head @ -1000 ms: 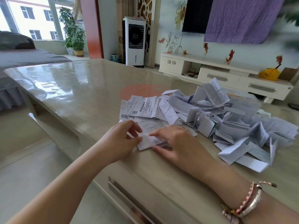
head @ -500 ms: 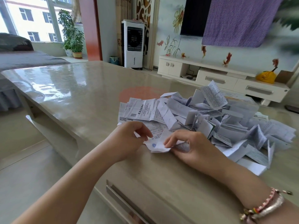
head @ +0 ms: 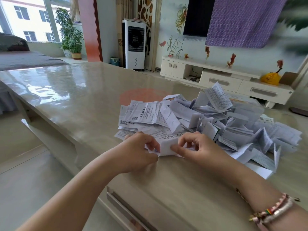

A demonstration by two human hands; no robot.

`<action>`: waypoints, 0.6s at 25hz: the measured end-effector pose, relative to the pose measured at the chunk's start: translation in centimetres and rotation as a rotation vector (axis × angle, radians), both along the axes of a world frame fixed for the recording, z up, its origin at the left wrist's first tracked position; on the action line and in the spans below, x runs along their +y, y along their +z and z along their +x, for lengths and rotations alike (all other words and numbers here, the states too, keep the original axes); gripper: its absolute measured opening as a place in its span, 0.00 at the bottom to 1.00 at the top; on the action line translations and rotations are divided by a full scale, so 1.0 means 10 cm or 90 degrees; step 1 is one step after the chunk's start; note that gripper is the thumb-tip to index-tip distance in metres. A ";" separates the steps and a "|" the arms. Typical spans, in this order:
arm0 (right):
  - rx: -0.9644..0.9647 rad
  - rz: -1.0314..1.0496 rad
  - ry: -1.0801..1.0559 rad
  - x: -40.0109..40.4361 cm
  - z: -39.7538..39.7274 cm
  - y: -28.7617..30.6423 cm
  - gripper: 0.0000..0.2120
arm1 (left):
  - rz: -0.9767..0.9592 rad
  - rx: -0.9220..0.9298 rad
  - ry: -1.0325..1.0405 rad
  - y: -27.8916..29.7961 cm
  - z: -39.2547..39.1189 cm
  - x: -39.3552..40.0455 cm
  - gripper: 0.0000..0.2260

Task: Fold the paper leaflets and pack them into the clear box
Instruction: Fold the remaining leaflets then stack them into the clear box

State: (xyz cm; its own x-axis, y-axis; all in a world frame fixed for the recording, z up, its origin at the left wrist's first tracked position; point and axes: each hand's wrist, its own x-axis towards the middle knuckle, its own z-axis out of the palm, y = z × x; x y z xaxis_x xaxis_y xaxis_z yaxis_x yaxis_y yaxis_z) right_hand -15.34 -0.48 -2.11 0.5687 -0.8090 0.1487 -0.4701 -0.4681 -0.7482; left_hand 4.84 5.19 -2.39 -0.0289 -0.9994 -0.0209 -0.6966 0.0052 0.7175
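Folding step: left hand and right hand are pinching one leaflet beside the leaflet pile; creasing, then boxing, likely follows.

A small white folded leaflet lies before a heap of leaflets hiding the clear box.

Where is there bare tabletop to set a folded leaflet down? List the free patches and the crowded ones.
Free: the glossy table left of the leaflet pile, out to its far-left edge, and the near strip between both forearms and the front edge. Crowded: right of the right hand, where loose leaflets sprawl around the clear box, and between it and the left hand.
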 end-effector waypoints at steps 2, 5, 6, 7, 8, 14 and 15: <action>0.025 -0.010 -0.048 -0.05 0.04 -0.03 0.17 | 0.004 -0.003 0.029 -0.02 -0.03 -0.02 0.05; 0.103 -0.047 -0.086 -0.15 0.08 -0.12 0.17 | 0.000 -0.064 0.106 -0.02 -0.11 -0.07 0.12; 0.127 -0.061 -0.099 -0.16 0.09 -0.14 0.16 | -0.004 -0.074 0.126 -0.03 -0.13 -0.09 0.13; 0.139 -0.071 -0.112 -0.17 0.11 -0.16 0.15 | -0.006 -0.079 0.138 -0.03 -0.15 -0.10 0.14; 0.137 -0.079 -0.125 -0.16 0.13 -0.16 0.16 | -0.007 -0.086 0.145 -0.04 -0.16 -0.11 0.14; 0.185 -0.133 -0.136 -0.03 0.20 -0.08 0.14 | -0.006 -0.190 0.163 -0.03 -0.26 -0.06 0.12; 0.206 -0.143 -0.137 -0.02 0.21 -0.07 0.13 | -0.004 -0.203 0.163 -0.03 -0.27 -0.06 0.11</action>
